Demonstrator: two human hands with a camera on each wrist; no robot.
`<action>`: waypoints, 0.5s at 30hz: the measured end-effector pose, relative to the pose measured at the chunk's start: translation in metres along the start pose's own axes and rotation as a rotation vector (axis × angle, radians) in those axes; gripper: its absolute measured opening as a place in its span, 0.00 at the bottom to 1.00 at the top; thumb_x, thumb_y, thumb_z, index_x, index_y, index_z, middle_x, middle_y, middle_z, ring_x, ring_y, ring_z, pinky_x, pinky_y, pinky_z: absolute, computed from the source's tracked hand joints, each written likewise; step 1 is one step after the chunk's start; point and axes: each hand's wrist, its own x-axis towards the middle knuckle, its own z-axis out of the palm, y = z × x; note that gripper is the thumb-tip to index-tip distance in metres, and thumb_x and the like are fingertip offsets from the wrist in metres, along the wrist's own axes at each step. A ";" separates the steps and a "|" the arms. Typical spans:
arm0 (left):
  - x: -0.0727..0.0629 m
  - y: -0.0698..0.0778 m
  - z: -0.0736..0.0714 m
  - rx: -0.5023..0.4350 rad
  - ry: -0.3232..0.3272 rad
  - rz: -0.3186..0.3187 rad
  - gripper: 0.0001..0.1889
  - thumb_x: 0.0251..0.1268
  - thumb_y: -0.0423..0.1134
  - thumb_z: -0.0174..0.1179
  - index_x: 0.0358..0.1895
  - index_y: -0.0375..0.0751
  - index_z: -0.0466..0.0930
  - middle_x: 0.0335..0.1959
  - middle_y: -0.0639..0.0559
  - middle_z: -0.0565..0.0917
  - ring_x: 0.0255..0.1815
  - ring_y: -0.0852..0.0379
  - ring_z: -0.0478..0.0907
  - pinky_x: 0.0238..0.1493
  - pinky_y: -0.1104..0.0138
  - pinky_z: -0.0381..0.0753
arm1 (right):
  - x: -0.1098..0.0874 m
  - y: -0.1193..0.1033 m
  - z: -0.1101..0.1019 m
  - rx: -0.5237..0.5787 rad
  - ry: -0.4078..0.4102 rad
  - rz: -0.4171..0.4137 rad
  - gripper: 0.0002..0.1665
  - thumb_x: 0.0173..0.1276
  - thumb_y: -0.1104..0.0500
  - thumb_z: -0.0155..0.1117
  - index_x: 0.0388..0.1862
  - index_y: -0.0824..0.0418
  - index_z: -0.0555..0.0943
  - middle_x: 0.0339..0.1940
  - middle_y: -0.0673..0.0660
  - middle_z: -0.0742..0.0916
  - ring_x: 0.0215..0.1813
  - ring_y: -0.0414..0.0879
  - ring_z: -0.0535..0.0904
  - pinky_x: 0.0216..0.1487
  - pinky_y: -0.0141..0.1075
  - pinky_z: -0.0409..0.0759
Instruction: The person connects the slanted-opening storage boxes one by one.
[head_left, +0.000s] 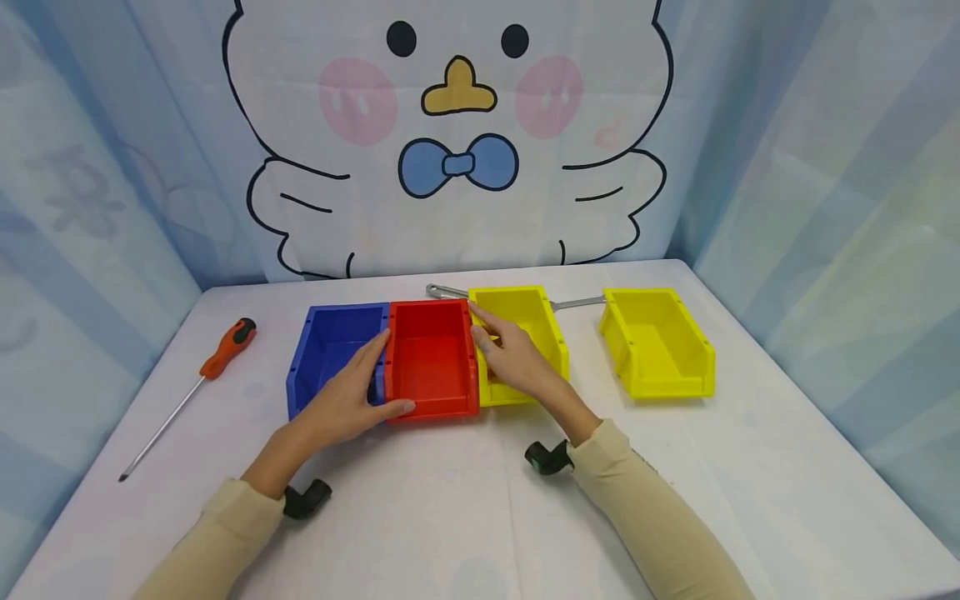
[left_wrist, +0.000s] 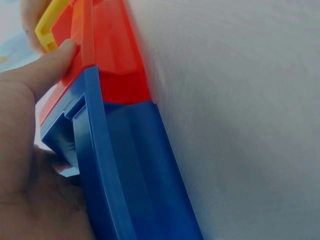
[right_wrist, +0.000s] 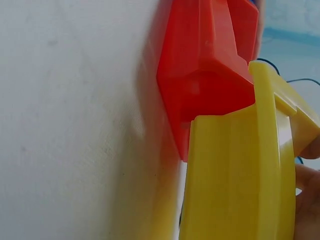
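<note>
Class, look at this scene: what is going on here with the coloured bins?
A person lines up storage bins on a white table. The left hand holds the blue bin and red bin together; the right hand rests on the adjoining yellow bin. A second yellow bin and a screwdriver lie apart.

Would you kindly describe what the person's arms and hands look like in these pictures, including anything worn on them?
Both arms wear long beige sleeves reaching the wrists. The left hand and right hand are bare, with no gloves, rings or markings visible. Under each wrist sits a small black curved camera mount; the right one shows a green spot.
</note>
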 end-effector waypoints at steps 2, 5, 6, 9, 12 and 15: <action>0.000 0.001 0.000 0.002 -0.001 -0.004 0.61 0.66 0.63 0.69 0.89 0.49 0.37 0.89 0.37 0.48 0.87 0.28 0.53 0.74 0.31 0.71 | 0.000 0.000 -0.001 0.007 -0.001 0.001 0.33 0.88 0.49 0.48 0.87 0.46 0.60 0.81 0.57 0.76 0.73 0.56 0.79 0.75 0.51 0.81; 0.001 0.001 -0.001 0.003 -0.002 -0.010 0.61 0.66 0.63 0.69 0.89 0.49 0.37 0.89 0.37 0.48 0.86 0.28 0.53 0.73 0.31 0.72 | -0.001 0.000 -0.001 0.020 -0.001 0.002 0.33 0.87 0.49 0.49 0.87 0.46 0.60 0.80 0.57 0.77 0.72 0.56 0.79 0.73 0.51 0.82; 0.001 0.001 -0.001 0.004 -0.003 -0.010 0.61 0.66 0.63 0.69 0.89 0.49 0.37 0.89 0.37 0.48 0.86 0.28 0.53 0.73 0.31 0.72 | -0.001 0.000 -0.001 0.024 -0.002 0.003 0.33 0.87 0.49 0.49 0.87 0.46 0.60 0.80 0.57 0.77 0.72 0.56 0.80 0.73 0.51 0.83; 0.001 0.001 -0.001 -0.001 -0.004 -0.011 0.61 0.65 0.63 0.69 0.89 0.48 0.37 0.89 0.36 0.49 0.86 0.27 0.54 0.73 0.30 0.72 | -0.001 0.001 -0.001 0.032 -0.003 0.002 0.33 0.87 0.48 0.49 0.87 0.45 0.60 0.80 0.57 0.77 0.72 0.55 0.80 0.73 0.51 0.83; 0.001 0.001 0.000 -0.005 -0.005 -0.007 0.61 0.65 0.62 0.69 0.89 0.47 0.37 0.89 0.36 0.49 0.86 0.27 0.53 0.73 0.31 0.72 | 0.000 0.003 0.000 0.040 -0.006 0.004 0.33 0.87 0.48 0.49 0.87 0.44 0.60 0.79 0.57 0.77 0.72 0.55 0.80 0.73 0.51 0.83; 0.001 0.001 0.000 -0.009 -0.004 -0.002 0.61 0.65 0.62 0.70 0.89 0.47 0.37 0.89 0.37 0.48 0.87 0.28 0.53 0.73 0.31 0.72 | 0.000 0.004 0.001 0.044 -0.006 0.011 0.33 0.87 0.48 0.49 0.87 0.43 0.60 0.79 0.57 0.78 0.72 0.55 0.80 0.71 0.50 0.84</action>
